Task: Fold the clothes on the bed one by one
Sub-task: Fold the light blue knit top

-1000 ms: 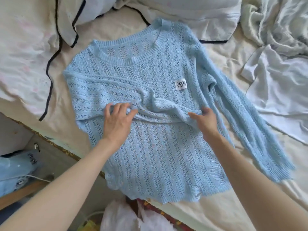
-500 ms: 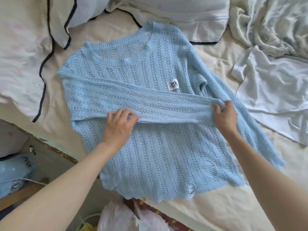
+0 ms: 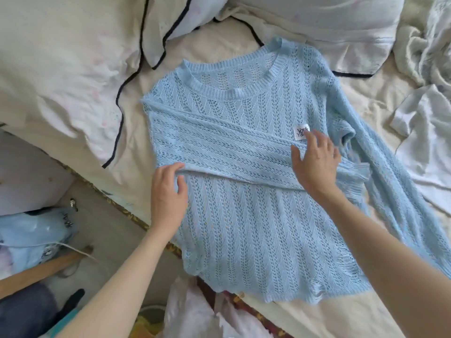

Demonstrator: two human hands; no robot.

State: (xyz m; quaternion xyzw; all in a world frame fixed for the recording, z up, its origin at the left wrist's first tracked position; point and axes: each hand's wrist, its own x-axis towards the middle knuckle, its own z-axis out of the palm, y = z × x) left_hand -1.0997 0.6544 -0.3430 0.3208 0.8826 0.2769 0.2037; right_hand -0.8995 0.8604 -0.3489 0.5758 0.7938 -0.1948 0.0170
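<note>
Head view, scene: a light blue knit sweater (image 3: 256, 215) lies flat on a bed (image 3: 214, 45), face up, close to the bed's near edge.
Head view, sweater direction: the neckline (image 3: 231, 76) points away from the viewer and a little to the left; the hem (image 3: 280, 289) is nearest the viewer. The long axis runs from the hem up to the neckline.
Head view, folded sleeve: one sleeve (image 3: 231, 152) is laid straight across the chest, crossways to the body, its cuff (image 3: 356, 172) ending at the right side.
Head view, other sleeve: the second sleeve (image 3: 402, 179) trails unfolded down the right edge of the sweater.
Head view, left hand (image 3: 168, 191): fingers loosely bent, tips touching the lower edge of the folded sleeve; it does not seem to pinch anything.
Head view, right hand (image 3: 314, 162): fingers spread, palm down on the folded sleeve, just below a small white label (image 3: 301, 133).
Step in hand, as a judgement: smoothing the first sleeve flat across the chest.
Next move, as a judgement: the second sleeve likely needs folding inward across the body, then the hem brought up toward the neckline.
Nearby: pillows (image 3: 73, 57) at upper left, more pale clothes (image 3: 427, 132) at right.
</note>
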